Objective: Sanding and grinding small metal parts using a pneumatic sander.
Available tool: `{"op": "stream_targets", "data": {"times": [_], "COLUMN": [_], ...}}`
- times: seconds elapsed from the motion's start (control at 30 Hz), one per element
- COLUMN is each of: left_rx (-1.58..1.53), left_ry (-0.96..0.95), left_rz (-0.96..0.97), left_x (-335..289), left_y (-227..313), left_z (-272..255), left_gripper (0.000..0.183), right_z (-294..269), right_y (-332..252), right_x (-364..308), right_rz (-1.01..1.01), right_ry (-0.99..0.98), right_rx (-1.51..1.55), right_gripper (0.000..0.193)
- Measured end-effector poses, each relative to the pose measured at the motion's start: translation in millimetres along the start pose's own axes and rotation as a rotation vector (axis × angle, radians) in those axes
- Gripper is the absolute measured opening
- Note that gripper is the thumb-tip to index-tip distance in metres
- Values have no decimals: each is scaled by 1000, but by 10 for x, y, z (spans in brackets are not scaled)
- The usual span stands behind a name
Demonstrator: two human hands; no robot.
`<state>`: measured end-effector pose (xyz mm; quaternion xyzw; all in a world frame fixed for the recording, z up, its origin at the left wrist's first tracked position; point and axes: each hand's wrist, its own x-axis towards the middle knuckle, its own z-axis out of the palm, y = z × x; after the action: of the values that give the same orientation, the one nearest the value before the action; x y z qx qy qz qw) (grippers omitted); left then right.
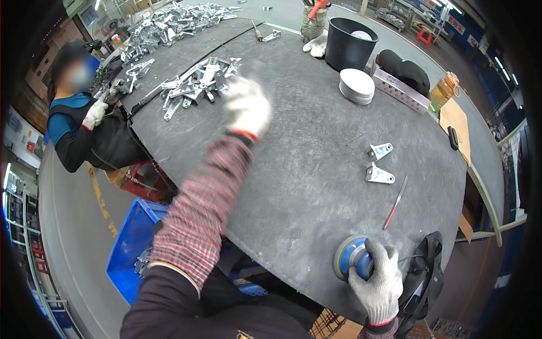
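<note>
The gloved left hand (248, 107), blurred so I cannot tell its fingers' spread, hangs just right of the metal bracket pile (197, 82) in the upper middle, while the right hand (379, 277) clasps a blue sander (351, 257) at the desk's (305, 169) lower right.

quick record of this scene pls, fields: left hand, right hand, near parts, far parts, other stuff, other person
left hand: gloved left hand, blurred, reaching over the table toward the bracket pile
right hand: gloved right hand gripping a blue sander
near parts: two metal brackets, red-handled tool
far parts: larger bracket heap
other stuff: black bucket, disc stack, blue crate
other person: co-worker's gloved hand at left edge
</note>
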<state>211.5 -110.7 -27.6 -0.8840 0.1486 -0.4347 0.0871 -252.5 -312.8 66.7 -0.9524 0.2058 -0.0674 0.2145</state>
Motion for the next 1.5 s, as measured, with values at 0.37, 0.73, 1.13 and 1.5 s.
{"op": "stream_targets", "data": {"times": [0.37, 0.73, 1.13, 1.5], "left_rx": [-1322, -1374, -1465, -1444], "left_ry": [-821, -1030, -977, -977], "left_rz": [-372, -154, -206, -171], "left_x": [-89, -1558, -1705, -1657], "left_y": [-794, -596, -556, -550], "left_z": [-903, -2243, -2278, -2258], "left_gripper": [23, 22, 23, 21], "right_z": [23, 17, -35, -79], "right_y": [-79, -1185, -1440, -1300], "right_x": [48, 199, 192, 162], "right_rz": [23, -404, -305, -250], "right_ry": [-92, -378, -597, -454], "right_rx": [-70, -169, -312, -344], "right_gripper": [68, 69, 69, 72]}}
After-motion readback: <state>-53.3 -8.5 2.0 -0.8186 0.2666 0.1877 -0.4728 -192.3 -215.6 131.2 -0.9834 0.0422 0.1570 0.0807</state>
